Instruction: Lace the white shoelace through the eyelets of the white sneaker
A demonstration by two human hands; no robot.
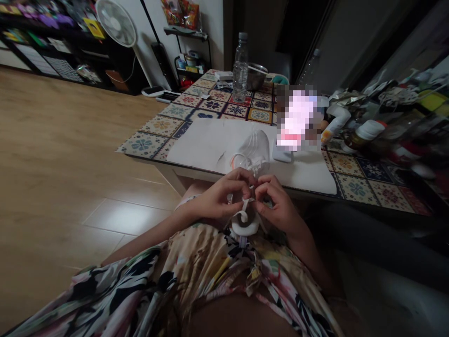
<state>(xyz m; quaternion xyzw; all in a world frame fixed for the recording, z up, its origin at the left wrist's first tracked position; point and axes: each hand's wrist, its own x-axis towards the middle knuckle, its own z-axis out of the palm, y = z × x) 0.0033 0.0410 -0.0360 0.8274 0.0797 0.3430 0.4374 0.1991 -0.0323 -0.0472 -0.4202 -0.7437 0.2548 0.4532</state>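
wooden floor left, tiled counter (164, 126) ahead; my left hand (219, 199) and right hand (277, 206) fingers pinch white laces (246, 204) over a small shoe (244, 223) on my lap.

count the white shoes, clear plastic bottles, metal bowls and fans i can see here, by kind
white shoes: 2, one in the lap with the left hand and right hand on its laces, one on the white sheet
clear plastic bottles: 1
metal bowls: 1
fans: 1
total: 5

Dim, perhaps soft-focus, edges warped
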